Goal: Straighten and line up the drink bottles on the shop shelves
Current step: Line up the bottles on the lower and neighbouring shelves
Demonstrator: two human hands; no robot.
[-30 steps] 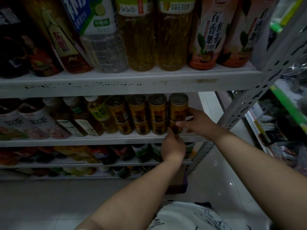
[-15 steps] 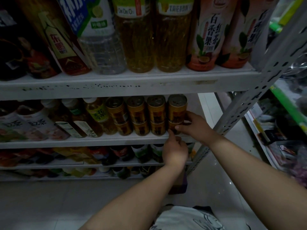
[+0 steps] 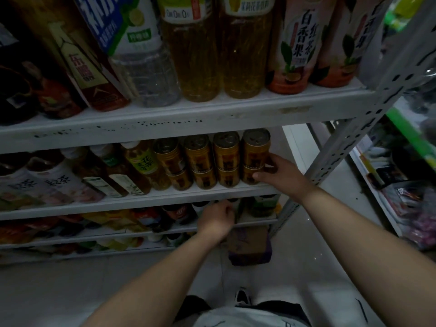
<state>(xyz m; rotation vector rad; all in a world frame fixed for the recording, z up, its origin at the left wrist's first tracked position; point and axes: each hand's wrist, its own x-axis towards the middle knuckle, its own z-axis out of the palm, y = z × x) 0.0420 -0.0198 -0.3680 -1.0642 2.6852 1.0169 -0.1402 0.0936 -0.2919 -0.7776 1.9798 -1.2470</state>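
Observation:
Gold drink cans [image 3: 227,159] stand in two stacked layers at the right end of the middle shelf [image 3: 141,200]. My right hand [image 3: 280,175] grips the rightmost stack [image 3: 256,149], thumb on the lower can and fingers behind the upper one. My left hand [image 3: 217,218] is lower, fingers curled, at the front of the shelf below, by dark bottle tops [image 3: 179,212]. What it holds, if anything, is hidden. Tea bottles [image 3: 139,161] lean to the left of the cans. Large bottles [image 3: 195,55] fill the top shelf.
A perforated white upright [image 3: 349,138] frames the shelf's right end. A cardboard box [image 3: 250,244] sits on the pale floor below. Another rack with packaged goods [image 3: 405,192] stands at the right. My shoe [image 3: 241,297] is near the bottom.
My left hand has dropped from the front of the middle shelf to the shelf below. My right hand stays on the rightmost can stack.

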